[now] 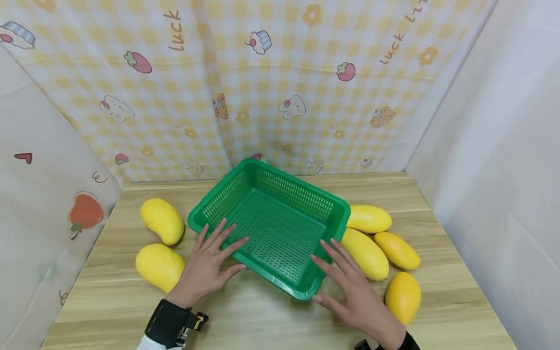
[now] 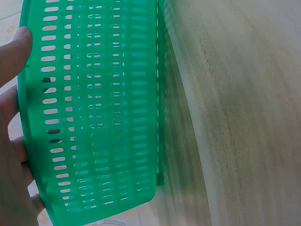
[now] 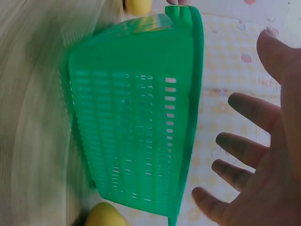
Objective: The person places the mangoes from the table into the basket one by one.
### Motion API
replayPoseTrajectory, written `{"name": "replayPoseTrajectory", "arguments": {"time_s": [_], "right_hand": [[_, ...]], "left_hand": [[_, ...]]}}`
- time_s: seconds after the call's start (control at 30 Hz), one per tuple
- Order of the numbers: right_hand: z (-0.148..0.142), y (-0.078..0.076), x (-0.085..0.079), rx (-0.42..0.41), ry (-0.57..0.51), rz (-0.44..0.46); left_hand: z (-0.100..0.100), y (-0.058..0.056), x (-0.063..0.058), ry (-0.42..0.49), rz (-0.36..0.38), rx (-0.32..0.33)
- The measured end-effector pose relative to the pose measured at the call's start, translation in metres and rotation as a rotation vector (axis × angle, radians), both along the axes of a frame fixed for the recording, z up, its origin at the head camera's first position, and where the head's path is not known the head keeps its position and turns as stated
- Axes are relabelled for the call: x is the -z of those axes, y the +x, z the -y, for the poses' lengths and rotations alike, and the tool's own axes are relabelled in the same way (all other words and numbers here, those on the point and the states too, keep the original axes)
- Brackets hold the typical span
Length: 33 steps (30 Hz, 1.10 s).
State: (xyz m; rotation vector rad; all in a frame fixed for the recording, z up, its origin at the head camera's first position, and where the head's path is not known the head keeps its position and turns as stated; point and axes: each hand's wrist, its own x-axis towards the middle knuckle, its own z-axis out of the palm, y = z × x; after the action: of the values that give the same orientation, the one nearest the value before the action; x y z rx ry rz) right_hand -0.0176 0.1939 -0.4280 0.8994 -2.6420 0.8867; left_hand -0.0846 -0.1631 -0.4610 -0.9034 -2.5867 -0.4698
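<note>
Nearest are the left hand (image 1: pixel 206 267) and right hand (image 1: pixel 352 294), fingers spread apart; whether the left one touches the rim, I cannot tell. On the wooden table (image 1: pixel 262 321), bare in front, the green basket (image 1: pixel 275 231) stands in the middle, opening upward, its long axis from far left to near right. Two mangoes (image 1: pixel 162 221) lie left, four mangoes (image 1: pixel 365 255) near its right edge.

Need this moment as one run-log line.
green rectangular plastic basket: empty | left grip: spread over basket's near side, contact unclear | right grip: spread, apart from basket | yellow oval mangoes: two left, four right of basket
</note>
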Motion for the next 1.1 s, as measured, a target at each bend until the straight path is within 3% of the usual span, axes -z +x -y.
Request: {"name": "replayPoseTrajectory", "arguments": {"time_s": [0.23, 0.4, 0.8, 1.1], "right_hand": [[0.011, 0.000, 0.003, -0.003, 0.032, 0.033], [0.017, -0.001, 0.007, -0.031, 0.038, -0.051], [0.011, 0.004, 0.015, -0.093, 0.023, -0.146], [-0.003, -0.002, 0.012, -0.177, -0.097, -0.076]], "left_hand": [[-0.001, 0.000, -0.001, 0.005, -0.008, -0.007], [-0.003, 0.001, 0.000, 0.014, -0.033, -0.018], [-0.010, 0.022, 0.003, 0.018, -0.044, -0.061], [-0.009, 0.027, -0.001, 0.015, 0.001, -0.058]]}}
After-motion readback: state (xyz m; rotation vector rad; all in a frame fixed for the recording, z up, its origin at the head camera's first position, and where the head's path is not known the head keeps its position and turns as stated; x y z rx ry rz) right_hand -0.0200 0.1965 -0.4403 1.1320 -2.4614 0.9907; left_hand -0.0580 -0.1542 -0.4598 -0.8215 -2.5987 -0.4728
